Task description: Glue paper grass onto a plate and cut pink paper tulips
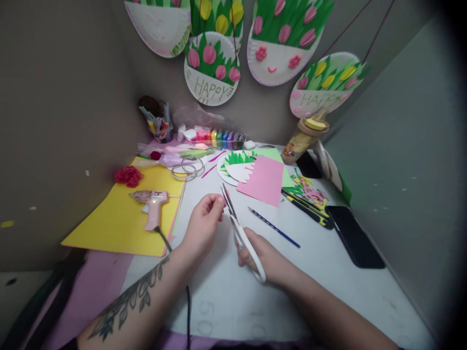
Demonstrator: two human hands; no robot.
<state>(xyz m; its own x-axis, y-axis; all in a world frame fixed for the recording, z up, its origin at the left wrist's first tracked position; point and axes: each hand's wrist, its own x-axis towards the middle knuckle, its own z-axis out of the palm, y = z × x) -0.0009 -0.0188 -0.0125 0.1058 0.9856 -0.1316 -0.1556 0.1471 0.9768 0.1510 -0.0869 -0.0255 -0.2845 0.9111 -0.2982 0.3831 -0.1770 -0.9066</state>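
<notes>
My right hand [255, 250] grips a pair of scissors [239, 231] with white handles, its narrow blades pointing up and away from me. The blades look slightly parted, close beside the fingertips of my left hand [207, 214]. That hand is closed in a pinch; a bit of pink paper [226, 193] shows at its fingertips, partly hidden by the blades. Beyond the hands lies a pink paper sheet [264, 180] with a jagged cut left edge. It overlaps a white paper plate [222, 170] carrying green paper grass. To the right of the scissors rests a blue pencil [273, 227].
A pink glue gun [155, 209] lies on yellow paper [109, 218] at left, its cord running toward me. Cutters [308, 209], a phone [353, 236] and paper scraps [310, 189] sit at right. A cup [304, 138] stands behind. Decorated plates [213, 73] hang on the wall.
</notes>
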